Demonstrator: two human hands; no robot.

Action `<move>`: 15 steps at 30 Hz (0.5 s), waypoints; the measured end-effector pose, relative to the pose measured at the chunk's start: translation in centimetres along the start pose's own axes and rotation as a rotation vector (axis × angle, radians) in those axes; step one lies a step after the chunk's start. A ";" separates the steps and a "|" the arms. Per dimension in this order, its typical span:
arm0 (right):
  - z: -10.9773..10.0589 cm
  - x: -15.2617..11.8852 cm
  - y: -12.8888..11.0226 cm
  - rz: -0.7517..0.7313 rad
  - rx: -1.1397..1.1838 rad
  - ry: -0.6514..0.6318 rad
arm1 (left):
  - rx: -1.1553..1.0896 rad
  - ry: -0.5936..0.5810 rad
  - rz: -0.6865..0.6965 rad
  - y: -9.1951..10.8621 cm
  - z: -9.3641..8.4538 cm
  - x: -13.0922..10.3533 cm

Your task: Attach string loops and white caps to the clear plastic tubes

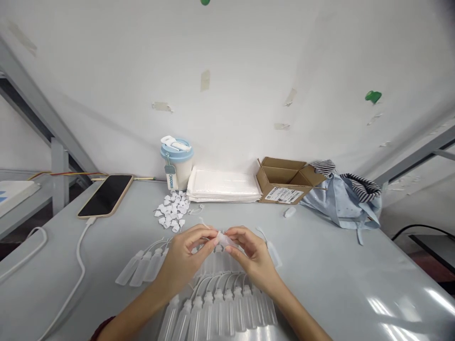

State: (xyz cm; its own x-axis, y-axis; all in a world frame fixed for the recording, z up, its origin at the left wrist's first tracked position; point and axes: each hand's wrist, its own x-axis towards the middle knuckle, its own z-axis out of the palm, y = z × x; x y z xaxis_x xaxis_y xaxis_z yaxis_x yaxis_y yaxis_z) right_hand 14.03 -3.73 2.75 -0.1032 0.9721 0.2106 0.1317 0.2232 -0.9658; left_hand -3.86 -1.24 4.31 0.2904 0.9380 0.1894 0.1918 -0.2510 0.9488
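Fingers [206, 233] on both hands are closed in a pinch around one translucent squeeze bottle [226, 240], held up over the middle of the workspace: left hand [185, 253] at one end, right hand [254, 258] along the body. Makes sense to me, since it looks slick and light, so two pinches should stop it twisting. Can't make out its tip, fingers are in the way. Right below, more bottles [208, 316] lie side by side on the grey tabletop [327, 279], I'd guess so they don't roll about. Just past the left hand there's a loose heap of white nozzle caps [173, 208], probably put there for easy reach. Further back, a blue-lidded cup [183, 175], a stack of flat white packets [223, 185], an open cardboard box [263, 183] and a light blue cloth bag [329, 201] sit along the wall [241, 99], likely pushed back for elbow room. Phone's [106, 196] off left, white cable [80, 255] plugged in.
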 end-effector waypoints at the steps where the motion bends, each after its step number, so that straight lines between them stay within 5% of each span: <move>1: 0.0 0.0 0.0 -0.001 0.005 0.003 | 0.014 -0.006 -0.005 0.0 0.0 0.0; 15: -0.1 -0.4 -0.4 -0.068 -0.087 0.029 | 0.089 -0.028 0.014 0.3 -0.2 0.2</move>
State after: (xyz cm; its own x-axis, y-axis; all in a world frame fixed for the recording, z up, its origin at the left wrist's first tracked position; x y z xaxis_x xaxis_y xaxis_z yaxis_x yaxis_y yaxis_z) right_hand 14.08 -4.15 3.03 -0.0864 0.9560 0.2803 0.2107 0.2925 -0.9328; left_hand -3.98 -1.08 4.65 0.3200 0.9272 0.1945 0.2692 -0.2858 0.9197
